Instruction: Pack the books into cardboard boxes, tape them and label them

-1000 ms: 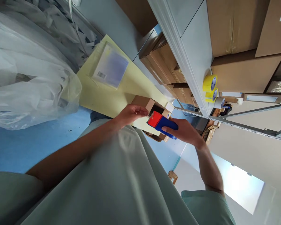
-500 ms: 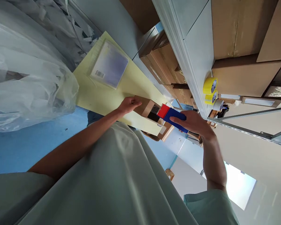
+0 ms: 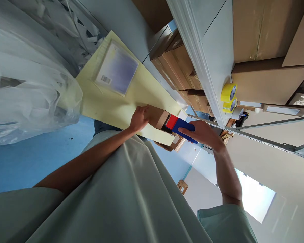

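My left hand point(image 3: 140, 119) grips the closed end of a small brown cardboard box point(image 3: 156, 115) lying on a pale yellow board point(image 3: 124, 104). In my right hand point(image 3: 201, 132) is a flat blue and red packet point(image 3: 183, 127), thumb on top and the other fingers mostly hidden beneath. The packet's red end is at the box's open end, over its dark contents; how far in it reaches I cannot tell. Farther along the board lies a clear plastic packet point(image 3: 118, 69) with a barcode label.
A large translucent plastic bag point(image 3: 35, 87) bulges beside the board. Brown cartons point(image 3: 177, 67) stand behind it under a white shelf point(image 3: 214, 60). Yellow tape rolls point(image 3: 228, 92) and more cartons point(image 3: 258, 30) rest on that shelf. A metal rail point(image 3: 258, 140) runs at the right.
My right hand has moved the blue and red packet leftward, onto the box's open end. My left hand has shifted slightly and curled more around the box's other end.
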`<move>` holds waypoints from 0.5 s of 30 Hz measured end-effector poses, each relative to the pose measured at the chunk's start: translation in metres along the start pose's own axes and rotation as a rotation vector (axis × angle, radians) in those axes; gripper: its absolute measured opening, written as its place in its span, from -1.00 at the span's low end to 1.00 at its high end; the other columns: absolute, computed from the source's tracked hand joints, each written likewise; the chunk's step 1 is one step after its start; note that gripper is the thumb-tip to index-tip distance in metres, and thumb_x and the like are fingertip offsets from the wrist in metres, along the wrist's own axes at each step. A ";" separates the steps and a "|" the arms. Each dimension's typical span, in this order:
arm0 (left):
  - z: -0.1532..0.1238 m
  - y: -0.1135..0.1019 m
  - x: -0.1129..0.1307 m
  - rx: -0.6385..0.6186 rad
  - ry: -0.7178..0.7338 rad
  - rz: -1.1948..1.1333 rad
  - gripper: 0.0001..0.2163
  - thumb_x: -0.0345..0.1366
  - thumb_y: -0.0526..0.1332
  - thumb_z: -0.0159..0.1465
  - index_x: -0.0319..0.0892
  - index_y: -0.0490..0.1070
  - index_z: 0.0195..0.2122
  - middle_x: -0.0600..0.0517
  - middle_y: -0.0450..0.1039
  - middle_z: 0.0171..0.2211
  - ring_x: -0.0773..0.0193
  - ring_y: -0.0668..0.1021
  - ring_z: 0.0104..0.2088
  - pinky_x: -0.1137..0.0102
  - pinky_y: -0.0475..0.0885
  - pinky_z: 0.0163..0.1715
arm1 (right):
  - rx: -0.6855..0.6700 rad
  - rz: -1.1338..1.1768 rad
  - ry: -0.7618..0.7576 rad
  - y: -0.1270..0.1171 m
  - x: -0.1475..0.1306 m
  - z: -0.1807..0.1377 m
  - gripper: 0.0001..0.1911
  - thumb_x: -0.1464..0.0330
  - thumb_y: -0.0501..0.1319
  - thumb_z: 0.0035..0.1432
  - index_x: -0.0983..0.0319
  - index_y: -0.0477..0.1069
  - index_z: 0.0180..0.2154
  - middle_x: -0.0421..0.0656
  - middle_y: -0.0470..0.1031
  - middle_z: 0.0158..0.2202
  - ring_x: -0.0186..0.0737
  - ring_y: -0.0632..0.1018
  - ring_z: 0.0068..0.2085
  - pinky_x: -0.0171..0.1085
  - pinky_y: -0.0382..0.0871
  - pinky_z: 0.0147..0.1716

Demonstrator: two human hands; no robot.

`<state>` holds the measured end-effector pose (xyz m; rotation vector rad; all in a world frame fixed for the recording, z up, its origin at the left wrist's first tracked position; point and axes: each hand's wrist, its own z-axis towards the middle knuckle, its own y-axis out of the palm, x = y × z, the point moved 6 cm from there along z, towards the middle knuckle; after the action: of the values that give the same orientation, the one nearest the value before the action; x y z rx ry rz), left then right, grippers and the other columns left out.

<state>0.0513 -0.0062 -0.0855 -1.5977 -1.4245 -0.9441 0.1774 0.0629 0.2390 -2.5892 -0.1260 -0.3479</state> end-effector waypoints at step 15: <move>-0.055 0.019 0.074 -0.168 0.424 0.050 -0.24 0.01 0.53 0.34 -0.13 0.31 0.45 -0.27 0.50 0.36 -0.17 0.59 0.35 -0.04 0.56 0.37 | 0.061 0.017 -0.021 0.005 -0.003 -0.006 -0.36 -0.29 0.19 0.38 0.13 0.45 -0.37 -0.12 0.59 -0.42 -0.12 0.55 -0.38 -0.20 0.19 -0.37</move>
<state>0.0755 -0.0267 0.0034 -1.4323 -1.0296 -1.3095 0.1735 0.0556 0.2407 -2.5324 -0.1199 -0.3058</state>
